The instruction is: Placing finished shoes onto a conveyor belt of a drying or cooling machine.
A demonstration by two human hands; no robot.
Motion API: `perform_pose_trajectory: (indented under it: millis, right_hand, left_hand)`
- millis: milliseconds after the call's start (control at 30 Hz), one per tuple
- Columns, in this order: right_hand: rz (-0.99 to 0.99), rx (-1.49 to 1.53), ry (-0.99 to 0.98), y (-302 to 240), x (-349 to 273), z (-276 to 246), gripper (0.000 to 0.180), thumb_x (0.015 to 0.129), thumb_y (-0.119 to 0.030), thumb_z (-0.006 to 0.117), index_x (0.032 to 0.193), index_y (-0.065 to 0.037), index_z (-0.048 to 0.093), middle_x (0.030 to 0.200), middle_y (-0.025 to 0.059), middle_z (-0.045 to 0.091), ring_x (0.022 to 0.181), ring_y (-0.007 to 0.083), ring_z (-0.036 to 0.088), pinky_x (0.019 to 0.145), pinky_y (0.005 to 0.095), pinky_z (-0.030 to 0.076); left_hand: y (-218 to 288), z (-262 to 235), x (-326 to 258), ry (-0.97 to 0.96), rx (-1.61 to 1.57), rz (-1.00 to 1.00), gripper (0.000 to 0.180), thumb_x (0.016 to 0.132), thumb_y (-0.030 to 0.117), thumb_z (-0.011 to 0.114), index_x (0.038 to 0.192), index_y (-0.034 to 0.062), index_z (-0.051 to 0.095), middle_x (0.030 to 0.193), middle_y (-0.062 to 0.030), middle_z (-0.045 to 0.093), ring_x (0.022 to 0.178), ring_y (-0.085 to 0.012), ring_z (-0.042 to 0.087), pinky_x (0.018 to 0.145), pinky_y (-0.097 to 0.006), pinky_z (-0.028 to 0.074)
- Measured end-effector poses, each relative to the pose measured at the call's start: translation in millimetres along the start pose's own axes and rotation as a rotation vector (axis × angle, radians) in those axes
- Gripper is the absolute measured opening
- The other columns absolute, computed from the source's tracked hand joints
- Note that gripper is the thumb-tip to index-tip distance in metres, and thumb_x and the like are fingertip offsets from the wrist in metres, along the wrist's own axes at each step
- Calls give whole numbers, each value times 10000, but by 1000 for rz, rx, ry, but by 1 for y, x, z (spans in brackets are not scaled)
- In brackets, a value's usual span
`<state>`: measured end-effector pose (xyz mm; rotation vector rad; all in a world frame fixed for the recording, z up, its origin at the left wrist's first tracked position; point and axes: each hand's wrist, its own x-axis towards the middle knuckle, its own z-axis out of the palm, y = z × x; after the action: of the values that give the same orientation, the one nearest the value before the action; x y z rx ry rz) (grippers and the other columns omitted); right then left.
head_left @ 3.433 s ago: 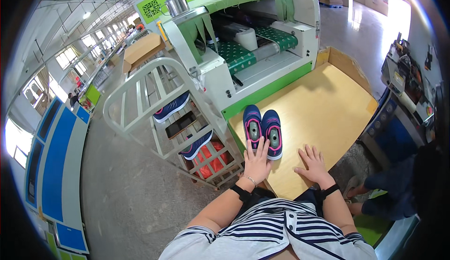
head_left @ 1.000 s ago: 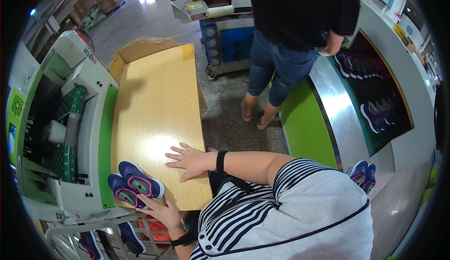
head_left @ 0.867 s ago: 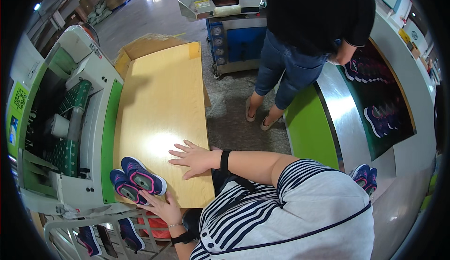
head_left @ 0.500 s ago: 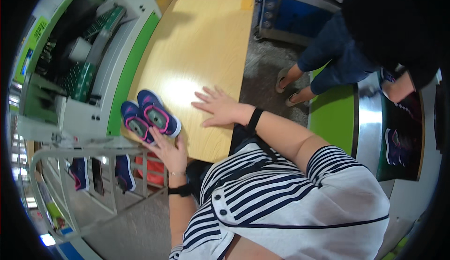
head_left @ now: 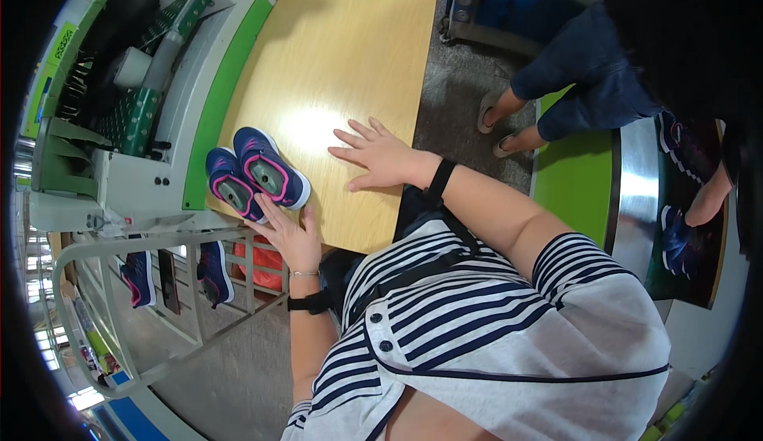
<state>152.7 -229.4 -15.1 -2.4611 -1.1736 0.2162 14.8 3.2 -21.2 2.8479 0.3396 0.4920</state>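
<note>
Left hand (head_left: 292,239) is at the heels of two dark blue shoes (head_left: 256,145) with pink edges and grey-green shapes inside. They stand side by side just ahead of this hand on a pale yellow wooden desk (head_left: 342,59). The shoes are between the hand and a big white machine (head_left: 143,191) with a dotted green belt (head_left: 138,123). To the hand's left is a grey metal rack (head_left: 107,247) with more dark blue shoes (head_left: 213,274), and a red bag (head_left: 264,264) shows behind its bars. Well off to the right of the right hand (head_left: 383,157) is another person in blue jeans (head_left: 592,71). The left hand's fingers are loose and a bit bent; their tips touch the back of the left shoe (head_left: 230,189), while its thumb sticks out near the right shoe (head_left: 274,176). The right hand is palm down on the desk, fingers spread wide.
</note>
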Motion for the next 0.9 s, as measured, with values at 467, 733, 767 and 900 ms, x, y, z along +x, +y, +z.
perform_pose_trajectory:
  millis: [467,733,767,900]
  right_hand:
    - [2,82,-68,5,2,-6,711,915,-447,636,1525,-167,403,1657,127,211,1536,377,115,1231,570,77]
    - [-6,62,-45,4,2,-6,700,917,-444,630,1523,-175,406,1654,127,220,1534,375,129,1231,566,98]
    - [-4,60,-45,4,2,-7,700,917,-444,629,1524,-175,405,1654,125,221,1534,376,129,1232,564,97]
    - [13,53,-66,3,3,-7,700,917,-444,626,1525,-177,404,1655,121,223,1534,376,128,1232,561,97]
  left_hand:
    - [-3,3,-1,17,-2,12,905,937,432,604,1579,-3,139,1661,-171,135,1438,-626,2,1196,-645,69]
    - [-2,3,-1,1,-20,-11,906,936,430,606,1576,-11,141,1659,-177,136,1442,-618,10,1199,-642,64]
    - [-2,2,-1,-4,-8,-16,907,934,427,610,1575,-13,143,1658,-180,137,1443,-616,13,1198,-643,65]
    - [-2,2,-1,3,-15,7,899,933,415,616,1573,-13,153,1657,-183,138,1444,-614,17,1198,-645,57]
